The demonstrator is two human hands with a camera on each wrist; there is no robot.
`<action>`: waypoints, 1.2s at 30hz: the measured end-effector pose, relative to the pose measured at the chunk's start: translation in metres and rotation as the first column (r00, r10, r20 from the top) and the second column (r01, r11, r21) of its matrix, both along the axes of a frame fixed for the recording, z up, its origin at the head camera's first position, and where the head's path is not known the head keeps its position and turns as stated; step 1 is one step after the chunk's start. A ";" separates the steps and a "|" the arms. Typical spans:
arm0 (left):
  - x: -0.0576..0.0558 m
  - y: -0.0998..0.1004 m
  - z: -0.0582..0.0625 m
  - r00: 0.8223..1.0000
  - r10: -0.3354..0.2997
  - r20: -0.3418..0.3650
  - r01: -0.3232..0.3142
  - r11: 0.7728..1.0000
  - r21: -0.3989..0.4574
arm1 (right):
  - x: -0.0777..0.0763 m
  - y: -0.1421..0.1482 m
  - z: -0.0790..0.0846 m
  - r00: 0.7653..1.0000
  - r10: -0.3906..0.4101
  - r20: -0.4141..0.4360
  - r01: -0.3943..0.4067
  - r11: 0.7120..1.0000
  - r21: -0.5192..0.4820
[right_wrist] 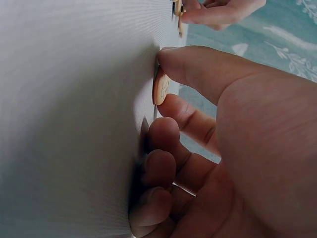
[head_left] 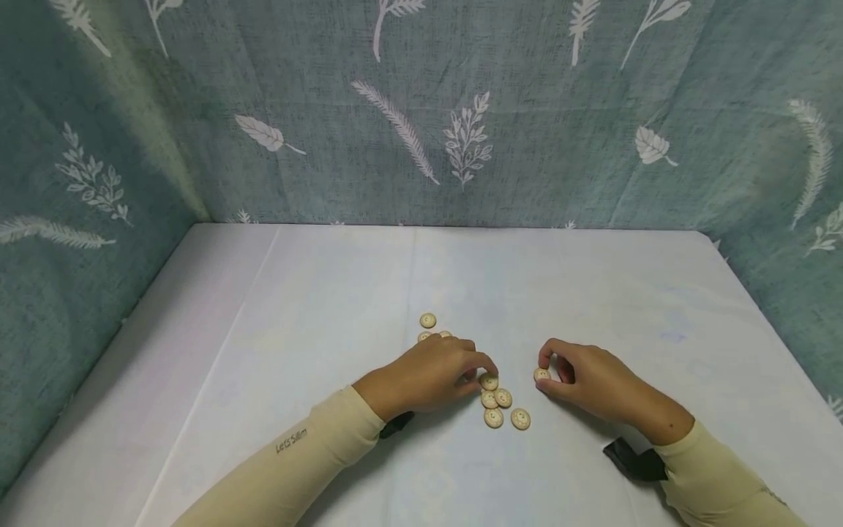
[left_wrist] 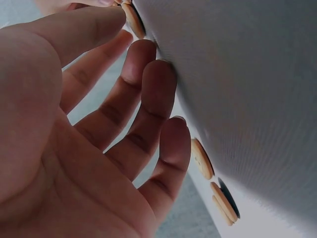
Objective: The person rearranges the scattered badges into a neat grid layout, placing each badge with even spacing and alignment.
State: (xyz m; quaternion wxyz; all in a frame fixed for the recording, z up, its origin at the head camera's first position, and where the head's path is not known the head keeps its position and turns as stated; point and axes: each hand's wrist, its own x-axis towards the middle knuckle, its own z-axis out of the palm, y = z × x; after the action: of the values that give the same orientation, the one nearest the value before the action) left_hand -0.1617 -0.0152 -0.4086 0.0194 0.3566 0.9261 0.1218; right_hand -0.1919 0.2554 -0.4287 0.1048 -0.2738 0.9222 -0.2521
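Observation:
My left hand (head_left: pixel 428 373) pinches a round pale wooden button (head_left: pixel 489 381) between thumb and index finger, low over the white cloth. In the left wrist view the thumb tip meets that button (left_wrist: pixel 133 21), and the other fingers curve loosely beside it. To the right, my right hand (head_left: pixel 593 384) has another wooden button (head_left: pixel 542 374) between thumb and index finger. The right wrist view shows this button (right_wrist: pixel 161 87) standing on edge in that view, right at the cloth. Loose buttons (head_left: pixel 493 418) lie just below the left fingertips, some touching each other.
A few more buttons (head_left: pixel 428 320) lie beyond the left hand, partly hidden by it. The white-covered table (head_left: pixel 316 293) reaches back to a green leaf-patterned curtain (head_left: pixel 316 132). A black strap (head_left: pixel 635 461) sits at the right wrist.

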 end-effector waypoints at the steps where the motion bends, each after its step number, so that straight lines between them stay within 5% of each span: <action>1: 0.000 0.000 0.000 1.000 -0.002 -0.001 0.002 1.000 0.000 | 0.000 0.000 0.000 1.000 -0.001 -0.002 0.001 1.000 -0.001; 36: -0.001 -0.003 -0.004 0.999 -0.008 0.052 0.007 1.000 0.006 | 0.001 -0.001 0.000 1.000 0.002 -0.004 -0.002 1.000 0.007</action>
State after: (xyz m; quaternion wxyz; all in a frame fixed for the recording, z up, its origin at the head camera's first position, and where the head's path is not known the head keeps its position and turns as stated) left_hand -0.1629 -0.0180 -0.4121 0.0428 0.3569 0.9235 0.1338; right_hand -0.1907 0.2539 -0.4292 0.1041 -0.2751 0.9230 -0.2482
